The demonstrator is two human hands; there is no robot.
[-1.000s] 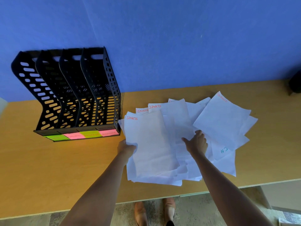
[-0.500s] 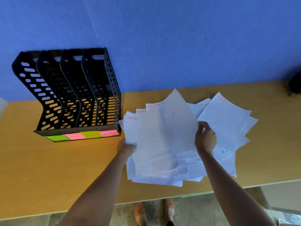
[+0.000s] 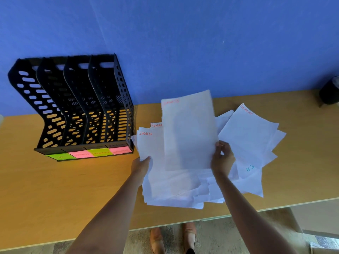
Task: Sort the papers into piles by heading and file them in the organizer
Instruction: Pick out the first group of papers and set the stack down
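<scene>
So I'm looking down at a wooden desk (image 3: 55, 189) pushed against a blue wall (image 3: 183, 43). The right hand (image 3: 222, 159) is pinching a single white sheet (image 3: 189, 132) by its lower right edge, fingers curled around the paper, and the sheet is lifted up off the rest, standing fairly upright over the middle of the mess. Its red heading at the top left is too blurred for me to read properly.

The left hand (image 3: 141, 166) grips the left edge of the loose stack of papers (image 3: 174, 189) with the thumb on top; the top page there says SPORTS in red, and a corner reading FINAN pokes out just behind it. That stack sprawls across the desk near the front edge. Fanned out to the right of it is another sheet (image 3: 245, 132) headed FINANCE, and below that one a page with blue letters I can't make out for sure.

The black organizer (image 3: 77, 107) stands on the left of the desk, back to the wall, just beside the papers, with four slots. Sticky labels (image 3: 89, 154) run along its front: green, pink, yellow-green, pink. The slots look like they hold no paper, as far as I can tell.

A dark object (image 3: 330, 92) sits at the far right by the wall. Brown shoes (image 3: 172, 239) show under the desk edge.
</scene>
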